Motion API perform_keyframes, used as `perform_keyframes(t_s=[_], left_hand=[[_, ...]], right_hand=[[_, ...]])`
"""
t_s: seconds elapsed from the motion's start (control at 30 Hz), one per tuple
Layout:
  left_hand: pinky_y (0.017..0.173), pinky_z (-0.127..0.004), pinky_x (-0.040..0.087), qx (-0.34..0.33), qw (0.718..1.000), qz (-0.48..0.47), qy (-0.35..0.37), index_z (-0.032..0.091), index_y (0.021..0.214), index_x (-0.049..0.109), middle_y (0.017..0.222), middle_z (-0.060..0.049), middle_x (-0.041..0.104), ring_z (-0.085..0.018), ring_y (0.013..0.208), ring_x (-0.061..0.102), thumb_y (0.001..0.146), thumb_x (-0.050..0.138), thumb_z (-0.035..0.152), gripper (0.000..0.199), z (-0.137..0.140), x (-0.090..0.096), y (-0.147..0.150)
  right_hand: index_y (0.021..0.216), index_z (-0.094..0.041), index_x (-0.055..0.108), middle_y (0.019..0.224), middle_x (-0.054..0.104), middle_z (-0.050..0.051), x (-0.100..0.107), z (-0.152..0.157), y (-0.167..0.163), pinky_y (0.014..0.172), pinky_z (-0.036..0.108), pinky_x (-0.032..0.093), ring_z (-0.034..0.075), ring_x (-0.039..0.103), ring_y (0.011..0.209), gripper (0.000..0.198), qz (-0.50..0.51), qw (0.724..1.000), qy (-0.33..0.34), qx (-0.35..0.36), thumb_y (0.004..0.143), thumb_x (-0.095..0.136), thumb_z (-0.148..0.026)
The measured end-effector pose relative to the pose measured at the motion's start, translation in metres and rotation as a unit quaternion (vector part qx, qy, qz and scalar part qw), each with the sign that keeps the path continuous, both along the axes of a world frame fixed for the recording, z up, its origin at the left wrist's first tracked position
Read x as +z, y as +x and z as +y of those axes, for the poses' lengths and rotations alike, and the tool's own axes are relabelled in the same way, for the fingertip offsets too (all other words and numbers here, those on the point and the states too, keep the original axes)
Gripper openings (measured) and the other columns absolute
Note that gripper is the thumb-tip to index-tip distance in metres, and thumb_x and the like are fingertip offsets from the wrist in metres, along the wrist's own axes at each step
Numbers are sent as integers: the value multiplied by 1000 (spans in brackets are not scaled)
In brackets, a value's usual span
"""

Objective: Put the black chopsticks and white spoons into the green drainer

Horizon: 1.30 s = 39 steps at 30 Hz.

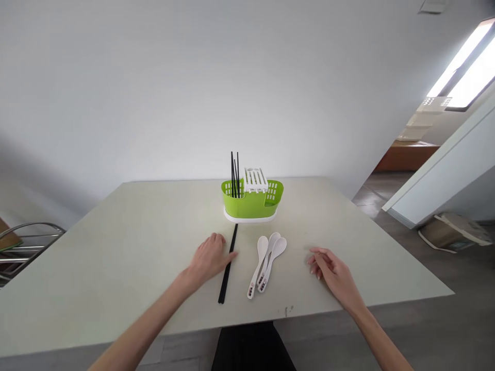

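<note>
My left hand [211, 258] is over the table beside a pair of black chopsticks [225, 281], its thumb stretched across them and apart from the bent fingers. The chopsticks lie side by side, pointing away from me. To their right, several white spoons [262, 247] lie overlapping, bowls toward the back and dark marks on the handle ends. My right hand [330, 270] is to the right of the spoons, loosely bent and holding nothing. Behind them stands a green utensil holder [247, 205] on a white base, with several black chopsticks [232, 175] upright in its left compartment.
A white slatted rack [255, 179] tops the holder's middle. The pale table [162, 221] meets a white wall [193, 93] at the back. A metal-framed rack [34, 242] is at the far left, and a wrapped box [452, 232] sits on the floor at right.
</note>
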<state>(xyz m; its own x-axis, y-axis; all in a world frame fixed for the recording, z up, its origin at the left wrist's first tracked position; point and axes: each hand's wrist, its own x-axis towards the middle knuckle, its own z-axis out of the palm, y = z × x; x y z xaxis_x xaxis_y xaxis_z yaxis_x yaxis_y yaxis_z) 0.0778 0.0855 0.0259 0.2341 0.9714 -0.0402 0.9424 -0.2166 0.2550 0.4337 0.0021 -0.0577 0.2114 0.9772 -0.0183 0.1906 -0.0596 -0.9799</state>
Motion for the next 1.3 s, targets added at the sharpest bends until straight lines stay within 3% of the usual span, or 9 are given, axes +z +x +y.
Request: perform_keyframes(t_s=[0.13, 0.23, 0.57, 0.63, 0.7, 0.8, 0.87, 1.0, 1.3], left_hand=[[85, -43, 51, -13, 989, 140, -36, 16, 105, 71, 111, -21, 72, -36, 107, 71, 94, 57, 26, 20, -18, 12, 7], [80, -42, 51, -4, 984, 167, -54, 18, 97, 73, 100, -20, 74, -36, 102, 72, 87, 56, 9, 22, -19, 23, -4], [76, -41, 51, -18, 987, 152, -42, 19, 77, 69, 94, -17, 76, -35, 93, 75, 87, 51, 8, 23, -27, 61, -39], [74, -36, 52, -34, 995, 88, -45, 22, 80, 67, 90, -11, 77, -30, 89, 77, 94, 51, 19, 22, -31, 77, -38], [72, -32, 54, -57, 992, -71, -88, 24, 83, 67, 83, -4, 78, -25, 82, 78, 96, 57, 36, 20, -38, 92, -30], [79, -35, 59, -74, 917, -358, -162, 24, 91, 72, 85, -5, 80, -24, 82, 79, 88, 71, 54, 31, -52, 107, -8], [86, -37, 61, -57, 873, -457, -163, 23, 94, 75, 92, -7, 81, -25, 89, 78, 82, 78, 57, 37, -59, 110, 7], [95, -39, 61, 10, 833, -536, -137, 22, 95, 77, 100, -8, 81, -25, 97, 77, 78, 83, 58, 40, -62, 101, 23], [107, -42, 57, 73, 800, -579, -139, 21, 98, 79, 110, -8, 82, -25, 105, 76, 74, 87, 57, 44, -60, 75, 13]], right_hand=[[120, -19, 63, 94, 72, 8, 0, -1, 1, 66, 33, 51, 19, 63, 74, 55, -6, 1000, 2, 4, 97, 58, -69], [120, -19, 64, 95, 72, 9, 0, -2, 2, 67, 33, 52, 20, 63, 75, 56, -7, 1000, 4, 2, 96, 58, -69], [113, -17, 68, 88, 73, 9, 2, 1, -1, 63, 34, 52, 20, 64, 70, 61, 31, 999, 42, 8, 89, 64, -73], [112, -17, 69, 88, 72, 9, 10, -1, -5, 60, 33, 51, 20, 64, 70, 61, 54, 998, 44, 3, 87, 67, -73], [110, -18, 69, 88, 71, 9, 24, -8, -17, 60, 33, 51, 20, 63, 70, 58, 70, 996, 52, 10, 88, 67, -72], [111, -20, 69, 93, 72, 10, 58, -22, -51, 64, 33, 51, 22, 65, 78, 52, 93, 989, 73, 93, 94, 63, -68], [128, -22, 66, 111, 73, 13, 83, -32, -80, 77, 36, 54, 25, 68, 95, 52, 113, 968, 65, 215, 98, 60, -64], [143, -24, 58, 107, 69, 8, 114, -40, -131, 86, 38, 53, 21, 64, 93, 57, 160, 926, 36, 341, 103, 50, -64], [126, -18, 69, 70, 34, -7, 93, -33, -157, 56, 28, 35, 11, 33, 58, 60, 208, 938, 17, 276, 100, 53, -70]])
